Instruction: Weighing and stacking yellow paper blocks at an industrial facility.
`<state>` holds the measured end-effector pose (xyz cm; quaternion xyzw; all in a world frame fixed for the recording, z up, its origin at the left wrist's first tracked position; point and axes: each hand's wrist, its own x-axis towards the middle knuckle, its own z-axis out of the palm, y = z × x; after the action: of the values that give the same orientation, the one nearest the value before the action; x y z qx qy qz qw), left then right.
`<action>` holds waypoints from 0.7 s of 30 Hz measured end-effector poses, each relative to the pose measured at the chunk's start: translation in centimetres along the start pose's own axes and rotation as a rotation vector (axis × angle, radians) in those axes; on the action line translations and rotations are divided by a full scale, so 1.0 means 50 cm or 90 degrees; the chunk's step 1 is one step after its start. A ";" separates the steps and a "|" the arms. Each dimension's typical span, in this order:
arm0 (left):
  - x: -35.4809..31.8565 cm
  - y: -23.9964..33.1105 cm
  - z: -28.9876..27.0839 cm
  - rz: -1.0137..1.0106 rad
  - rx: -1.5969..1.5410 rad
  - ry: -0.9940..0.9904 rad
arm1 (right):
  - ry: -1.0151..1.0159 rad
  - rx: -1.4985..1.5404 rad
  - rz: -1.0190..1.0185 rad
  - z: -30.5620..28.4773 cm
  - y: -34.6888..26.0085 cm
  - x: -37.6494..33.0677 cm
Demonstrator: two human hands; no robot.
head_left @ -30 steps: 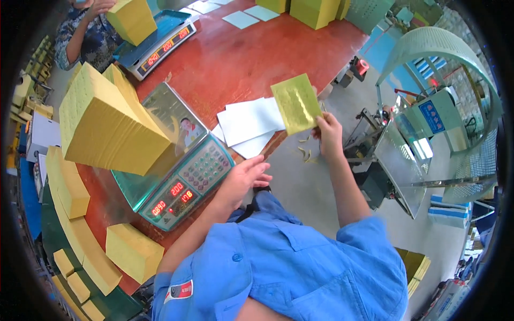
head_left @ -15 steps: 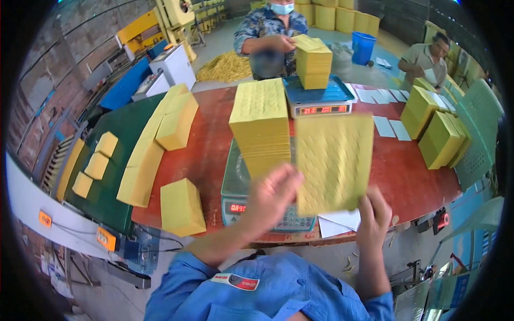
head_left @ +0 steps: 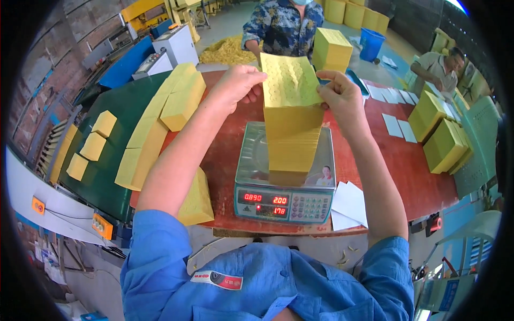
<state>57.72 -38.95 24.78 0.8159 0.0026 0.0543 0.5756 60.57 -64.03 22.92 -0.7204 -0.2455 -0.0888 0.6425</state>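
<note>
Yellow sheets [head_left: 290, 80] pinched between left hand [head_left: 235, 83], right hand [head_left: 342, 96] fingers

Top sheet [head_left: 289, 81]: thin yellow paper, matt, embossed with small dots.
Stack [head_left: 292, 143]: matt yellow paper.
Scale pan [head_left: 251, 160]: brushed metal, dull sheen.
Table [head_left: 396, 160]: smooth red surface, slightly glossy.
Sleeves [head_left: 155, 251]: blue cloth.

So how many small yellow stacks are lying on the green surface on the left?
3: a far one, a middle one and a near one, lined up on the green surface left of the long yellow rows. More may sit beyond the picture's dark rim.
</note>
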 end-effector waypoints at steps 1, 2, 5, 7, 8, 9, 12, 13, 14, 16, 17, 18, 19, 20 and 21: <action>0.003 -0.006 -0.001 -0.005 -0.003 -0.007 | 0.008 -0.031 -0.027 0.001 0.004 -0.003; 0.007 -0.011 -0.002 0.000 -0.016 -0.015 | 0.012 -0.034 -0.020 0.003 0.005 -0.007; 0.009 -0.013 0.006 0.004 -0.029 -0.031 | 0.035 -0.052 -0.020 0.003 0.005 -0.012; 0.013 -0.013 0.014 0.004 -0.028 -0.038 | 0.078 -0.103 -0.033 0.004 0.013 -0.016; 0.017 -0.013 0.017 0.008 -0.015 -0.037 | 0.082 -0.105 -0.031 0.004 0.014 -0.018; 0.020 -0.012 0.020 0.013 -0.002 -0.035 | 0.090 -0.139 -0.044 0.003 0.014 -0.020; 0.026 -0.014 0.022 0.036 0.020 -0.034 | 0.111 -0.184 -0.052 0.008 0.015 -0.026; 0.028 -0.018 0.023 0.036 0.021 -0.037 | 0.121 -0.195 -0.048 0.010 0.017 -0.028; 0.029 -0.022 0.024 0.036 0.016 -0.030 | 0.124 -0.195 -0.047 0.012 0.019 -0.029; 0.030 -0.027 0.027 0.033 0.013 -0.026 | 0.130 -0.167 -0.044 0.014 0.029 -0.029; 0.030 -0.027 0.028 0.030 0.011 -0.030 | 0.131 -0.166 -0.040 0.013 0.033 -0.030; 0.030 -0.027 0.029 0.026 0.010 -0.033 | 0.133 -0.169 -0.049 0.010 0.037 -0.031; 0.026 -0.029 0.030 0.022 0.010 -0.032 | 0.132 -0.171 -0.059 0.012 0.037 -0.034; 0.024 -0.030 0.032 0.027 0.012 -0.018 | 0.129 -0.170 -0.056 0.015 0.034 -0.037; 0.021 -0.031 0.032 0.031 0.015 -0.004 | 0.129 -0.172 -0.054 0.017 0.029 -0.041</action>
<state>59.00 -39.86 22.86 0.8227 -0.0181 0.0659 0.5644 59.30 -63.79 20.61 -0.7767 -0.1953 -0.2202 0.5568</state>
